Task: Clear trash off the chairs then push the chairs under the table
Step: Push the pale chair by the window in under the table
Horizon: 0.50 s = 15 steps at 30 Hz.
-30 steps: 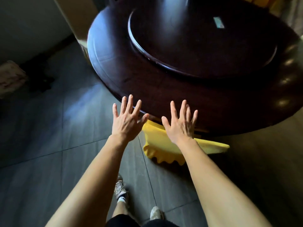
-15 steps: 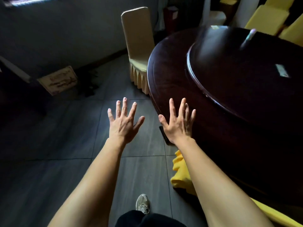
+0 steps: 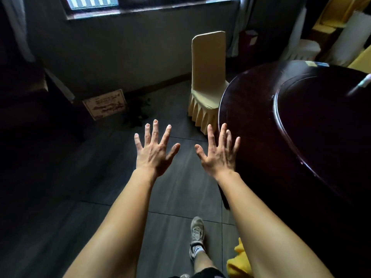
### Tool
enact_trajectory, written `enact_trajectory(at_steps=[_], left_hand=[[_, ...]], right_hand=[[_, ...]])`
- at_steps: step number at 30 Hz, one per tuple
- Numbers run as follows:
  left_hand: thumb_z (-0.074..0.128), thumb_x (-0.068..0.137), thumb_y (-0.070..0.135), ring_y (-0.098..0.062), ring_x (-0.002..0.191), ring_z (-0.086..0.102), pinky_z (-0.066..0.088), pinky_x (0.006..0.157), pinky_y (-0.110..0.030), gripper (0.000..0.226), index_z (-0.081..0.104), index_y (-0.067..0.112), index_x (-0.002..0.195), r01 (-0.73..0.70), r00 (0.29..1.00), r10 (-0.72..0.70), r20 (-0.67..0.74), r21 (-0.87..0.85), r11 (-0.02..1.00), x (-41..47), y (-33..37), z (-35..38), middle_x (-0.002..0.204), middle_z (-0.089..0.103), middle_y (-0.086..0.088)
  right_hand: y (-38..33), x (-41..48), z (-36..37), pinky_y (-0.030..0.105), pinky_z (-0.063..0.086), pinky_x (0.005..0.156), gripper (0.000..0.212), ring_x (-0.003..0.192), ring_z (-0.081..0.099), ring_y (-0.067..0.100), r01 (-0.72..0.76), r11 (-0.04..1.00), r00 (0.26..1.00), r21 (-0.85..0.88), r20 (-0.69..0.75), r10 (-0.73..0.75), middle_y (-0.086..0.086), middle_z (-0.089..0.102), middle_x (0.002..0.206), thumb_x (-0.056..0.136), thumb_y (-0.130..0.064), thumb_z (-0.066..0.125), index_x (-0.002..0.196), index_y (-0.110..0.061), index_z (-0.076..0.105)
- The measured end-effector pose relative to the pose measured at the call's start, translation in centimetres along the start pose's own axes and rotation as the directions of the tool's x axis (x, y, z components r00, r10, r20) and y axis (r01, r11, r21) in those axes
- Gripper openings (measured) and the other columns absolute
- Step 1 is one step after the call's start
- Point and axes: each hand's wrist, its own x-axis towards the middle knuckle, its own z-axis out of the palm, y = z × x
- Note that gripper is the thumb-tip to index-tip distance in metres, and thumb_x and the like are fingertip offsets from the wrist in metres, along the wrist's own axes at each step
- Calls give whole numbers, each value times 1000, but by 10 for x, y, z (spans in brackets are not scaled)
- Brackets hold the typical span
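My left hand [image 3: 154, 149] and my right hand [image 3: 219, 153] are held out in front of me above the floor, fingers spread, holding nothing. A chair in a pale yellow cover [image 3: 207, 77] stands ahead, its seat partly under the edge of the round dark wooden table [image 3: 251, 125] on the right. I see no trash on the visible part of its seat. Under the table near my right arm, a corner of another chair's bright yellow cover [image 3: 237, 261] shows. The table carries a raised dark turntable [image 3: 321, 117].
A framed sign [image 3: 105, 103] leans against the wall at the left, with a dark heap on the floor [image 3: 138, 111] beside it. A window [image 3: 120, 3] runs along the top. More covered chairs [image 3: 305, 49] stand at the back right. Grey tiled floor [image 3: 60, 197] stretches left.
The view has swung left and up along the table's rim. The pale yellow chair has come nearer; the bright yellow cover dropped to the lower right. Both hands stay spread.
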Motion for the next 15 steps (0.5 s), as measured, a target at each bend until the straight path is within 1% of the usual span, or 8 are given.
enact_trajectory(at_steps=[3,7,9,12,15], left_hand=[[20,100,68,-29,158,-16,-3,124,-63,73,-4,38,162,8,1000,-8,-11,2,1000,49,-9,0,171,-18,-6],[21,99,68,-29,158,-15,-3,123,-63,73,-3,38,162,23,999,-23,-28,-8,1000,138,-17,2,171,-17,-6],[24,100,68,-29,158,-14,-3,123,-62,73,-1,39,162,49,998,-50,-24,-29,998,181,-21,1,171,-16,-5],[26,100,68,-28,158,-14,-3,123,-62,72,0,40,162,71,998,-71,2,-25,997,236,-31,-1,172,-16,-4],[26,100,67,-28,158,-13,-3,123,-62,72,1,40,162,110,994,-109,8,-38,993,285,-44,-6,172,-16,-4]], right_hand=[[-7,54,11,62,-5,119,86,153,11,41,17,1000,1000,-9,5,-17,23,-1,168,88,-73,14,162,-28,9],[-11,147,28,62,-7,119,86,154,7,41,23,1000,1000,-4,-9,-23,23,-5,167,88,-72,13,162,-28,4],[-13,195,33,62,-7,119,85,154,7,41,-4,1000,1000,1,-20,4,24,-6,167,91,-72,17,162,-28,3],[-15,259,36,61,-10,120,81,155,1,39,-51,999,999,19,10,51,23,-10,167,97,-67,28,162,-28,-1],[-21,316,39,62,-9,121,82,155,0,38,-55,998,998,26,13,55,22,-11,167,97,-67,30,162,-29,-2]])
